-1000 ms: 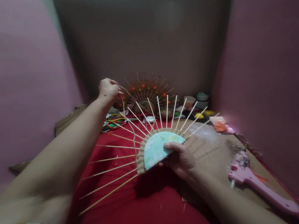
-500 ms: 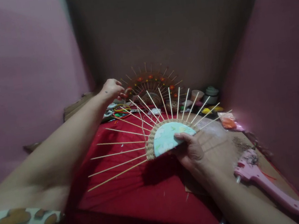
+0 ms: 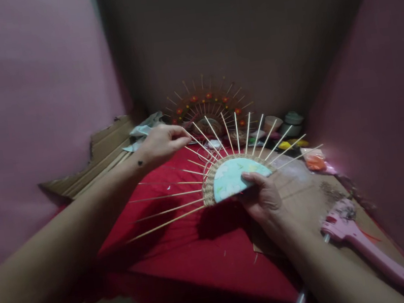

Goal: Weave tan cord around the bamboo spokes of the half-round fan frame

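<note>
The right hand (image 3: 263, 197) grasps the half-round woven piece (image 3: 240, 175) at its straight lower edge, thumb lying over the pale blue face and the other fingers mostly hidden beneath. The piece is above the red cloth (image 3: 185, 253), its thin sticks (image 3: 237, 132) fanning outward. Beside the upper left stick tips, the left hand (image 3: 165, 142) has thumb and forefinger drawn together; whether they pinch cord or a stick, I cannot tell.

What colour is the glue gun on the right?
Pink, seen best in the head view.
</note>
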`<state>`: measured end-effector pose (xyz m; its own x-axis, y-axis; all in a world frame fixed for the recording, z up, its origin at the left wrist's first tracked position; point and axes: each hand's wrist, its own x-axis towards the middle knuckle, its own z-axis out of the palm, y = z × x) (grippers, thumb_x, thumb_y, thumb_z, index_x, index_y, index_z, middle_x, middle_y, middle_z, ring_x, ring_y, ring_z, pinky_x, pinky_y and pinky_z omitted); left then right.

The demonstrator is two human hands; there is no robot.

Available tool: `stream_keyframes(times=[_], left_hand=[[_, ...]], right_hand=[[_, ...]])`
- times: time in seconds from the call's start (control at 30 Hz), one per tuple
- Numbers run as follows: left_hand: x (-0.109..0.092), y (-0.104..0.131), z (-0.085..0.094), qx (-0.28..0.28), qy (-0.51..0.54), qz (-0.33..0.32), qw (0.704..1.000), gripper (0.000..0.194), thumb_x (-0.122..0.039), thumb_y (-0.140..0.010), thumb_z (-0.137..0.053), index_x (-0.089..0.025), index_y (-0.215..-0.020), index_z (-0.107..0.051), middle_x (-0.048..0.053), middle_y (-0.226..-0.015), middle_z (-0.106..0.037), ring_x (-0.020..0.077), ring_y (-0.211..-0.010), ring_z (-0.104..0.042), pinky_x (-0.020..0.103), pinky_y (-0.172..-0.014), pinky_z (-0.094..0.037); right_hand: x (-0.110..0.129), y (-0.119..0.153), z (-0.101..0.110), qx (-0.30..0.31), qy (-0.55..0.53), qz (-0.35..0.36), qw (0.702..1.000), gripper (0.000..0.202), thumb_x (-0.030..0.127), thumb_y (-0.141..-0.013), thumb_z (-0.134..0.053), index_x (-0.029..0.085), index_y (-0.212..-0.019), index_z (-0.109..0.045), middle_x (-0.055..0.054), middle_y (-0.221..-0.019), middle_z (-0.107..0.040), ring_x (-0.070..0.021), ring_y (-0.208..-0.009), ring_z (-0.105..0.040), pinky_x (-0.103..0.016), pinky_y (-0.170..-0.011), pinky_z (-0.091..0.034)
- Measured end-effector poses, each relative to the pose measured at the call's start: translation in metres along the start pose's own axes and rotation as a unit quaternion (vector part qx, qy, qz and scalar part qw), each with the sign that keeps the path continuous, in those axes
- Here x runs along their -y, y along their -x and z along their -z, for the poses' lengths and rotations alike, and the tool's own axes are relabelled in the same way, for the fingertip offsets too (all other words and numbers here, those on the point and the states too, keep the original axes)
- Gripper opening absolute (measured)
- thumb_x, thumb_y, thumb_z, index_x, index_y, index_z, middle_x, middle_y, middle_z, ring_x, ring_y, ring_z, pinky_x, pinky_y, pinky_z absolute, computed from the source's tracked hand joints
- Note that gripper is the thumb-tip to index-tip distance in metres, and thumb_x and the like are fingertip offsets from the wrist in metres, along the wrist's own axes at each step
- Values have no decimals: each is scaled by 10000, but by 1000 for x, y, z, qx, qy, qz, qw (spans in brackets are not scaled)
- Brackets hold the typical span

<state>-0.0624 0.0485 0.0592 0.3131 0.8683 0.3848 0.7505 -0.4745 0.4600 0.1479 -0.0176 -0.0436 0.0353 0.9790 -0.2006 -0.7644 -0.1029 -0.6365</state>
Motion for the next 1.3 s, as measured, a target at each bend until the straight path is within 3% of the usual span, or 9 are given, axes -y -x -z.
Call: stream_keyframes(times=[0.1, 0.3, 0.53, 0.67, 0.9, 1.0, 1.13, 1.2, 1.3], left_hand=[[-12, 12, -10, 58, -5, -28, 998, 220, -331, -742, -562, -154, -743, -693, 40, -680, -639, 143, -627, -538, 267, -605, -370], [-24, 15, -30, 88, 16, -37, 995, 179, -319, -668, -665, -165, -578, -658, 51, -578, -574, 147, -587, -499, 272, -562, -316], [-24, 14, -44, 77, -12, -46, 996, 139, -210, -673, -610, -154, -545, -611, 37, -588, -563, 137, -578, -484, 274, -555, -311], [-21, 16, -45, 29, -10, -5, 1000, 85, -125, -656, -539, -158, -582, -566, 17, -595, -553, 122, -546, -459, 268, -539, -311], [-12, 19, -37, -7, 161, 95, 982, 68, -106, -601, -583, -161, -563, -572, 23, -528, -543, 114, -482, -425, 248, -453, -280], [-7, 17, -35, -1, 328, 128, 936, 64, -113, -624, -604, -145, -570, -589, 62, -577, -596, 89, -445, -397, 226, -403, -232], [1, 10, -30, 10, 568, 202, 798, 55, -79, -662, -588, -117, -625, -575, 68, -599, -595, 40, -377, -337, 186, -351, -187], [5, 5, -27, 11, 638, 230, 735, 84, -20, -658, -569, -104, -659, -568, 41, -587, -567, 18, -365, -330, 163, -346, -224], [15, -3, -22, -9, 680, 257, 687, 155, 34, -661, -541, -104, -728, -561, 12, -580, -561, 2, -342, -327, 146, -343, -271]], right_hand=[[0, 0, 1, 3, 11, 0, 1000, 173, 128, -538, -641, 166, -703, -605, 17, -600, -665, -163, -508, -593, -269, -391, -476], [0, 0, -1, -2, 27, 0, 1000, 197, 147, -547, -642, 158, -742, -615, 17, -600, -656, -162, -496, -582, -267, -355, -460], [-2, 0, -1, 1, 30, 8, 1000, 172, 146, -543, -644, 155, -710, -603, 22, -594, -651, -148, -480, -578, -253, -359, -458], [-1, -1, 0, -14, 27, 11, 999, 174, 144, -538, -648, 157, -704, -598, 28, -579, -644, -146, -461, -578, -231, -328, -433], [0, -2, 0, -23, 23, 7, 999, 185, 151, -541, -642, 165, -718, -590, 31, -560, -639, -152, -449, -577, -249, -318, -450], [0, -2, 0, -28, 25, 8, 999, 198, 149, -536, -642, 163, -727, -593, 31, -571, -644, -147, -450, -574, -246, -313, -451], [-1, -3, 1, -29, 32, 15, 999, 182, 148, -523, -636, 165, -696, -582, 34, -542, -628, -141, -424, -556, -234, -287, -420], [-2, -4, 2, -32, 38, 16, 999, 167, 154, -524, -631, 163, -681, -576, 33, -522, -614, -141, -413, -552, -229, -274, -404], [-2, -5, 3, -37, 42, 17, 998, 168, 155, -528, -622, 158, -690, -580, 30, -525, -613, -141, -408, -548, -233, -267, -398]])
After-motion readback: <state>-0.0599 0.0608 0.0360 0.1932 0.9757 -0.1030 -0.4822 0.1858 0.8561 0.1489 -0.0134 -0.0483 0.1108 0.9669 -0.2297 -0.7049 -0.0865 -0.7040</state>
